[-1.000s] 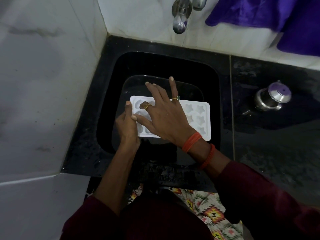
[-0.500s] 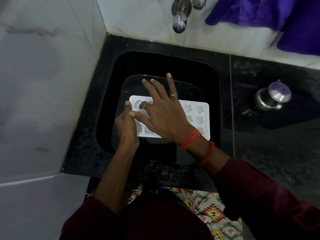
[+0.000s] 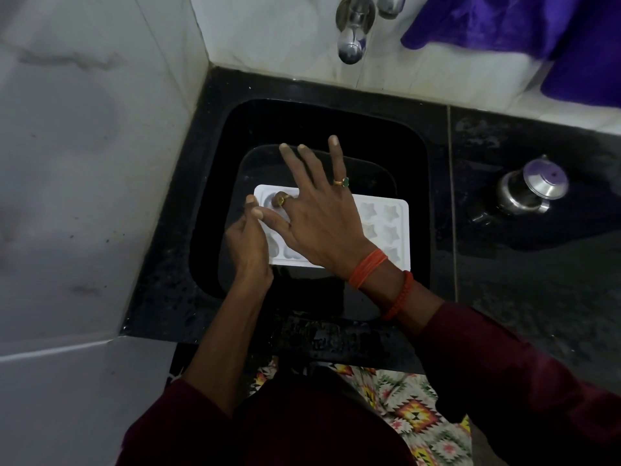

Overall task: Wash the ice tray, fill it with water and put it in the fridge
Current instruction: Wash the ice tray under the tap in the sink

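- A pale tiled wall (image 3: pixel 84 163) rises just left of the black sink (image 3: pixel 211 190).
- The left hand (image 3: pixel 247 245) comes in over the sink's near edge and grips the left end of the ice tray (image 3: pixel 389 230). Its thumb lies on the rim and its other fingers are hidden beneath.
- The white ice tray lies level, low inside the sink, with its long side running across the basin. Star-shaped hollows show at its right end. Whether it rests on the sink's bottom cannot be told.
- The right hand (image 3: pixel 322 227) lies palm down over the tray's left half, in the middle of the sink. Three fingers are straight and spread toward the sink's far wall, and the forefinger is bent down into a hollow at the tray's far left corner. Its thumb tip sits just beside the left thumb.
- A steel tap (image 3: pixel 349 45) hangs above the sink's far edge.
- A lidded steel pot (image 3: pixel 527 193) stands on the black counter (image 3: pixel 537 314), right of the sink and well apart from it.
- A purple cloth (image 3: pixel 504 25) hangs beyond the sink's far right corner.
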Motion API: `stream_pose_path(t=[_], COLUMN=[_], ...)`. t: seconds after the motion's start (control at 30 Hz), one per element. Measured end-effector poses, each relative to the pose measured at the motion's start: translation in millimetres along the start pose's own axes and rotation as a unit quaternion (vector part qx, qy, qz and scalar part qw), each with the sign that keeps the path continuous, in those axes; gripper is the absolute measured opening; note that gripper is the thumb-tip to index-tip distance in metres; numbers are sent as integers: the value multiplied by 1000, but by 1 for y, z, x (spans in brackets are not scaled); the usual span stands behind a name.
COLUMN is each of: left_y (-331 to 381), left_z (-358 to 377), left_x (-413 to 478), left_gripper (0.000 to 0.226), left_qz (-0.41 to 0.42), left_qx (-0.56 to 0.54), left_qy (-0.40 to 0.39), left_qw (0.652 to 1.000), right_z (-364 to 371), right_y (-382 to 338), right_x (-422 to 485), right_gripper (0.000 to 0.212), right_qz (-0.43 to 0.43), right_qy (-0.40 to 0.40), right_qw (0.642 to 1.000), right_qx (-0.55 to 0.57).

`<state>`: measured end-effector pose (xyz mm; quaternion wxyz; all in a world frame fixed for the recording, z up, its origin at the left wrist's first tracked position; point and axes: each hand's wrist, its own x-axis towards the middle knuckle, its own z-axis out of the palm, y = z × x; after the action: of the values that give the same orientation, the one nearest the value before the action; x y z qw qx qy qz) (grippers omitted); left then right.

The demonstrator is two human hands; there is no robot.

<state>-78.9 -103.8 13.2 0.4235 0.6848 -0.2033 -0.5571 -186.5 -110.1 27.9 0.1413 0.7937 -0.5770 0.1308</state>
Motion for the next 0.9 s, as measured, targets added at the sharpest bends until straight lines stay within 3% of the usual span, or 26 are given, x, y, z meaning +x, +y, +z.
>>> stream_pose_path(t=[0.5, 0.9], left_y=[-1, -4], left_z=[1, 1], left_x=[-4, -2], left_gripper=[38, 43], left_qz=[-4, -15], left_qx=[-18, -20], left_qy=[-7, -39], left_qw=[1000, 999], right_z=[-8, -6], right_y=[-5, -1], right_x=[-3, -8], right_gripper=[76, 72], right_qz=[-5, 8], right_qy=[-15, -17], right_qw=[999, 999], right_qx=[36, 51])
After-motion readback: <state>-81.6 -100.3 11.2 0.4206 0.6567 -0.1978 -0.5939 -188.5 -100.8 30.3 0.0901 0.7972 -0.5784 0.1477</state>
